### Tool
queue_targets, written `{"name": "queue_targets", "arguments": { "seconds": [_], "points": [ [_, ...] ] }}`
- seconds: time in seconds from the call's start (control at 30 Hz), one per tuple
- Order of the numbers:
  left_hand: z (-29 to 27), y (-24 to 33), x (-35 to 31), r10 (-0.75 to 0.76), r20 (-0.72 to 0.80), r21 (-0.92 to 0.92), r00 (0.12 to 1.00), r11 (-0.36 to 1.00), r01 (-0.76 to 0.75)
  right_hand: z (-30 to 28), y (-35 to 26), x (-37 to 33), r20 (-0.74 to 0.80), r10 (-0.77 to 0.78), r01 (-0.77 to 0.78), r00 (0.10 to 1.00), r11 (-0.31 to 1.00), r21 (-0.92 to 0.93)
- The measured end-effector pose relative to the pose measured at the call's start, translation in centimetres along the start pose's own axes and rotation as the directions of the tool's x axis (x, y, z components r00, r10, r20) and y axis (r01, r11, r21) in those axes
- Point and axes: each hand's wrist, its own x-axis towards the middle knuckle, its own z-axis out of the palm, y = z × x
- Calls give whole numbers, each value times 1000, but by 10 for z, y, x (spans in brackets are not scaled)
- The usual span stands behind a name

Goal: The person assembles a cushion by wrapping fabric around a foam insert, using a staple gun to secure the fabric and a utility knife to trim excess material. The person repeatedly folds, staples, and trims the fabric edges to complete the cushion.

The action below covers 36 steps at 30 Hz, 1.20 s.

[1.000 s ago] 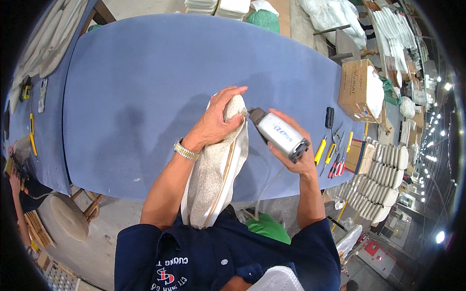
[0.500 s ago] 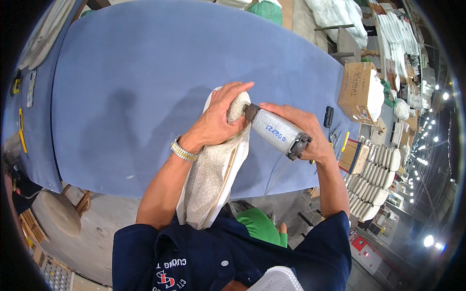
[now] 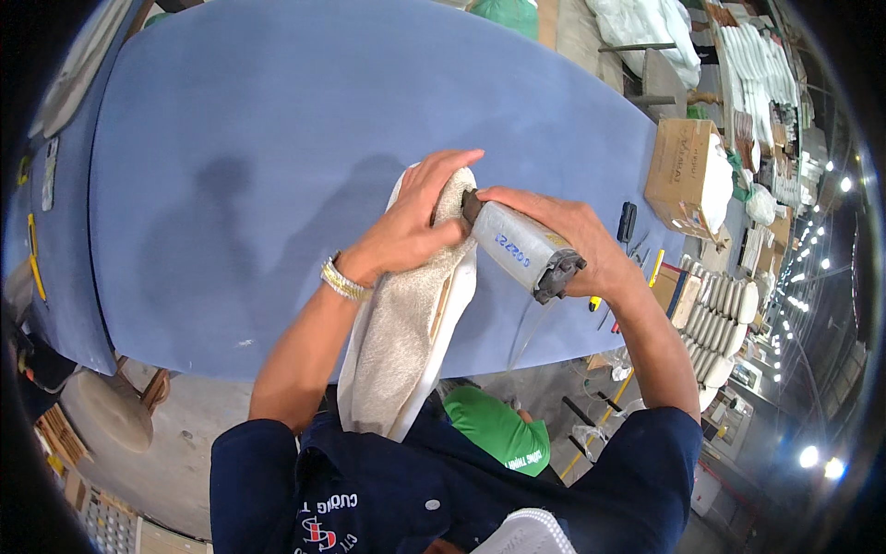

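From the head view: see a padded piece (image 3: 397,337) held up over the near edge of the blue counter (image 3: 231,120), between both arms. Covered in speckled tan cloth, with white along the sides and a thin tan strip (image 3: 444,307) near the right edge. Runs the long way from close by the dark shirt (image 3: 397,489) at the bottom to a round end at the top, with a small lean to the right. Cannot tell about touching at the shirt. Grips that round end in the left hand (image 3: 411,226), with fingers over the top and thumb on the tan cloth. Clutches a silver tool (image 3: 521,247) in the right hand (image 3: 589,238), with fingers wrapped around the body, partly hidden. Points the tool's dark nose (image 3: 472,209) up and to the left, right at the edge of the cloth, just beside the left thumb. Looks to be touching there, or very nearly. Sets the tool slantwise across the long line of the piece. Nearer to the cloth: the left hand, right on it. Off to the right: the right hand, with only the tool between. Below the tool, a thin hose (image 3: 532,325).
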Motion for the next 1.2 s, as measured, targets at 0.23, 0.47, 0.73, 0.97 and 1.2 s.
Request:
{"name": "queue_targets", "arguments": {
  "seconds": [0.23,0.47,0.73,0.97,1.2],
  "points": [
    [-23,-8,57,-313,196,-64,929,942,331,5,2,0,-60,-31,30,998,999,-15],
    [-12,-13,68,-289,102,49,952,957,286,-8,2,7,25,-5,6,1000,999,-39],
    [-11,-25,73,-288,106,38,952,957,286,4,10,8,-47,-24,24,999,1000,-7],
    [-15,-19,70,-386,106,11,916,922,387,5,1,12,-60,41,-43,997,999,-24],
    [-23,-22,70,-338,65,52,939,941,335,13,11,16,-160,-82,83,984,997,-2]
  ]
}}
